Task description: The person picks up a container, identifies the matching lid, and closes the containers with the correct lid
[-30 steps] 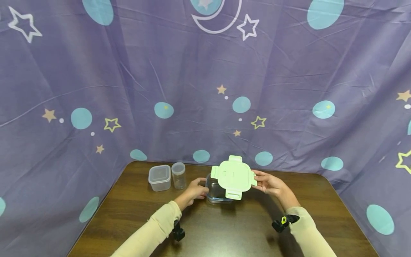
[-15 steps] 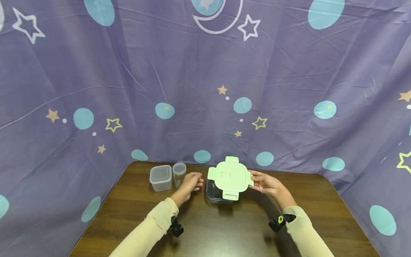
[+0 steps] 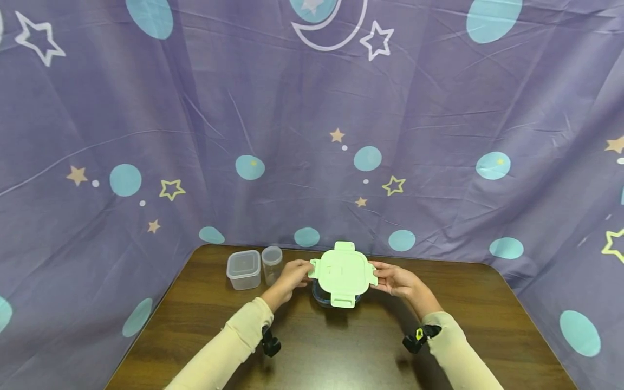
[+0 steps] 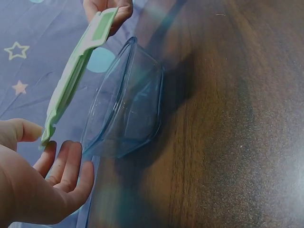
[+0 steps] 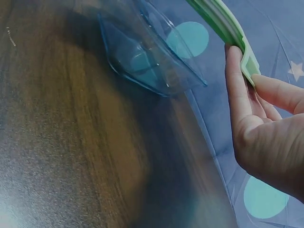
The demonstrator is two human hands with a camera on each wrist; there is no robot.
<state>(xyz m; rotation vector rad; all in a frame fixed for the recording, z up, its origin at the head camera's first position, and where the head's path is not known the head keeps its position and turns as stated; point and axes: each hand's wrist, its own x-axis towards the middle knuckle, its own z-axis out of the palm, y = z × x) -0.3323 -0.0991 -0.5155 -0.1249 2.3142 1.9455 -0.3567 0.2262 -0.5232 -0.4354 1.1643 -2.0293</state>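
A light green lid [image 3: 344, 272] with a flap on each side is held level above a clear glass food container [image 4: 128, 102]. In the left wrist view a gap shows between the lid and the container's rim. My left hand [image 3: 293, 275] pinches the lid's left flap between thumb and fingers. My right hand [image 3: 397, 280] pinches the opposite flap, thumb on top and fingers beneath, as the right wrist view shows. From the head, the lid hides most of the container, whose near edge peeks out below. The container stands on the brown wooden table [image 3: 336, 352].
Left of the hands stand a square translucent plastic box [image 3: 244, 270] with its lid on and a round clear jar [image 3: 272, 265] with a pale cap. My left forearm passes close to the jar. A purple patterned curtain [image 3: 292, 108] hangs behind the table.
The left hand let go of the container's side, drew back left, then took the lid's left flap. The right hand has brought the lid leftward, more squarely over the container.
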